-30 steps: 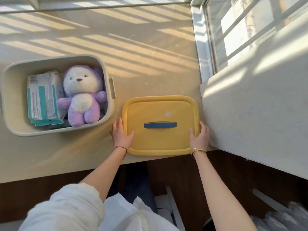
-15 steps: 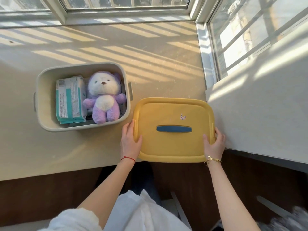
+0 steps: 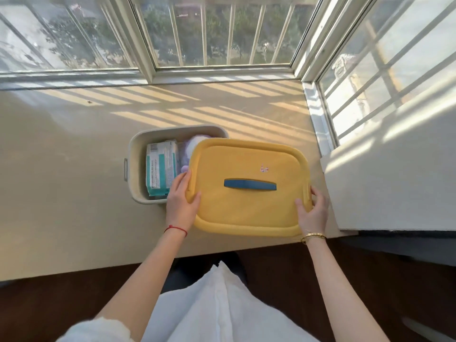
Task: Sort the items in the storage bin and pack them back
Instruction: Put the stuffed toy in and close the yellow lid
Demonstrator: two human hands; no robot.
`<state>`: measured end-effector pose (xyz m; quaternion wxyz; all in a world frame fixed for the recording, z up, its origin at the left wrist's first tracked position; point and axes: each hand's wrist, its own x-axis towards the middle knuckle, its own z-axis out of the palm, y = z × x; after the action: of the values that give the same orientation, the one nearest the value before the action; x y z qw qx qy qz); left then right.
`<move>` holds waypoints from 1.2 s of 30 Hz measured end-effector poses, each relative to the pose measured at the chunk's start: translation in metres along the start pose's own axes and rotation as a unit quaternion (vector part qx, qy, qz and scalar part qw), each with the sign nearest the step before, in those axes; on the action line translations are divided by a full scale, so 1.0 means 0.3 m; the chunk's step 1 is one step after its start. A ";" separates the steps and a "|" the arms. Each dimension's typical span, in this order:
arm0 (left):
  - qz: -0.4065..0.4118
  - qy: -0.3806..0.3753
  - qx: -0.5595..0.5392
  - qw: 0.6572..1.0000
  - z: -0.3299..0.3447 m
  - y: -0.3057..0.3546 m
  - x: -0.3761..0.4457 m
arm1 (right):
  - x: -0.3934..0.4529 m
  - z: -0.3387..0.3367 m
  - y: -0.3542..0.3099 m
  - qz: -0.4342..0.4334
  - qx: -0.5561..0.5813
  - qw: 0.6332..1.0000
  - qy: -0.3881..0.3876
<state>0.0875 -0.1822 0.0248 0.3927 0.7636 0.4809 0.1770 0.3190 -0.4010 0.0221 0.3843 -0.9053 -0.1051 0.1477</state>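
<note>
A yellow lid (image 3: pixel 246 213) with a blue handle (image 3: pixel 249 185) hangs lifted above the counter, overlapping the right half of the grey storage bin (image 3: pixel 135 154). My left hand (image 3: pixel 181 203) grips the lid's left edge and my right hand (image 3: pixel 313 211) grips its right edge. Inside the bin a teal and white packet (image 3: pixel 160 166) lies at the left. A purple plush toy (image 3: pixel 187 151) beside it is mostly hidden under the lid.
The beige counter (image 3: pixel 61 193) runs under barred windows (image 3: pixel 217 33) at the back and right. A white panel (image 3: pixel 394 181) juts over the counter's right end, close to the lid. The counter's front edge is just below my wrists.
Both hands lifted the lid off the counter and carried it left, over the bin. It now covers most of the plush toy. The camera has tilted up toward the windows.
</note>
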 end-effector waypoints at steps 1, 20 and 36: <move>-0.010 0.007 0.001 1.000 -0.045 -0.027 0.022 | -0.010 0.043 -0.036 -0.008 0.003 1.000 -0.009; -0.120 -0.023 0.050 0.991 -0.365 -0.442 0.369 | 0.057 0.677 -0.381 -0.064 -0.042 0.993 -0.093; -0.143 -0.003 0.052 0.988 -0.307 -0.490 0.378 | 0.149 0.695 -0.302 -0.122 -0.114 0.983 -0.081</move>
<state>-0.0057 -0.0099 -0.0427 0.3756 0.7066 0.5927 0.0913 0.2811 -0.1869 -0.0582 0.2842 -0.9083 -0.2617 0.1601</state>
